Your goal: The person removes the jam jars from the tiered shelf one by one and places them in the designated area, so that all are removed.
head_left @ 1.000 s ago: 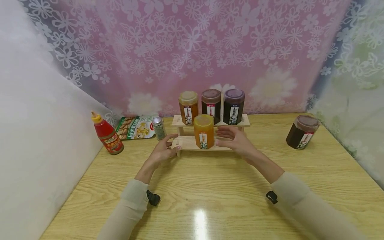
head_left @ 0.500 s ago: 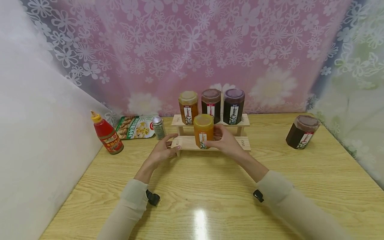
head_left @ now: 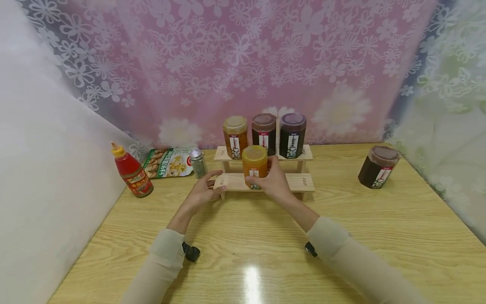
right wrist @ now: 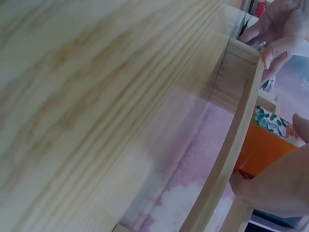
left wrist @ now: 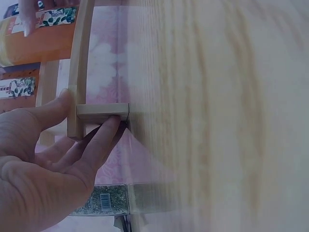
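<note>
So the orange jar (head_left: 255, 162) stands upright on the lower step of the wooden rack (head_left: 300, 182), and the right hand (head_left: 274, 181) has it gripped, thumb in front, fingers round from 3 o'clock. The left hand (head_left: 201, 192), at the jar's 8 o'clock, pinches the step's end, thumb on top, fingers underneath. My two cents: use that left grip to steady the rack and move the jar level, since slick flat sides could twist. Rack's pale, square-edged, grainy wood. The amber jar (head_left: 235, 139) at 11 and purple-lidded jar (head_left: 292, 135) at 2 look faceted too. Counter (head_left: 228, 236) is glossy woodgrain, with a rounded red squeeze bottle (head_left: 133, 171) at 9.
</note>
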Available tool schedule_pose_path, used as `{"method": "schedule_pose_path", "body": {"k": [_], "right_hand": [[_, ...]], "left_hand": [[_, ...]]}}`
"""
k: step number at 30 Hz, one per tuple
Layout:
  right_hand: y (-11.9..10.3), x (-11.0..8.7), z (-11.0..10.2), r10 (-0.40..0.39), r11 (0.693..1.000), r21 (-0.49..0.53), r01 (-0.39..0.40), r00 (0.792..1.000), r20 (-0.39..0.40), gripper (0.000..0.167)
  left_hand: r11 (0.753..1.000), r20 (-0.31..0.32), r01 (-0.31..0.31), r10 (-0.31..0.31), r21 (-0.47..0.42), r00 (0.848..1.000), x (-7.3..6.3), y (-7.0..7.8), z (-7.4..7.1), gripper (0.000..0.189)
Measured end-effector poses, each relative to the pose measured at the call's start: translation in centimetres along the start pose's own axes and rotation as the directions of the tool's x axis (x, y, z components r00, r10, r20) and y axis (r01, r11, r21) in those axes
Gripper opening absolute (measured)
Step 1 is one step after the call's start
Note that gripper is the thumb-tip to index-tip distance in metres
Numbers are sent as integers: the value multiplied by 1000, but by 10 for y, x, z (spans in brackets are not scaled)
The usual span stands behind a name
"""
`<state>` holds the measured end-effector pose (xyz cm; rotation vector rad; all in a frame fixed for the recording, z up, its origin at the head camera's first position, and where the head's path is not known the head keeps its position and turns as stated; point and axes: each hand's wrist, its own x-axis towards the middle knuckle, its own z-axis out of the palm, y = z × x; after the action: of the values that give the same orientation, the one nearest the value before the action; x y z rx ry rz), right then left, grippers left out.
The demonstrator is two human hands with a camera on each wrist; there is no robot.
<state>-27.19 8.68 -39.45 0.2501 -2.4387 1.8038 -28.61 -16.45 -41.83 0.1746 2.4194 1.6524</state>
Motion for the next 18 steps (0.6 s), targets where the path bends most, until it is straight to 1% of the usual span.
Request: {"method": "schedule_pose_path", "body": {"k": [5,8,12,18], "right_hand": [[-1,1,3,-1,1000,-29,1,1000,-11,80],[-2,0,2,12,998,-55,-13,1000,-21,78],[-3,-4,-3,26,996,-83,-28,999,-19,78],[-3,-9,-15,6,996,-89,-5,1000,11,79]], "left_hand": [[1000,-1,-5,5,-2,1000,1,0,-1,61],[1000,0,-12,12,3,1000,1,0,-1,61],[1000,8,-16,16,7,1000,-1,0,0,61],[1000,11,-12,12,-23,1000,-4,1,0,61]]}}
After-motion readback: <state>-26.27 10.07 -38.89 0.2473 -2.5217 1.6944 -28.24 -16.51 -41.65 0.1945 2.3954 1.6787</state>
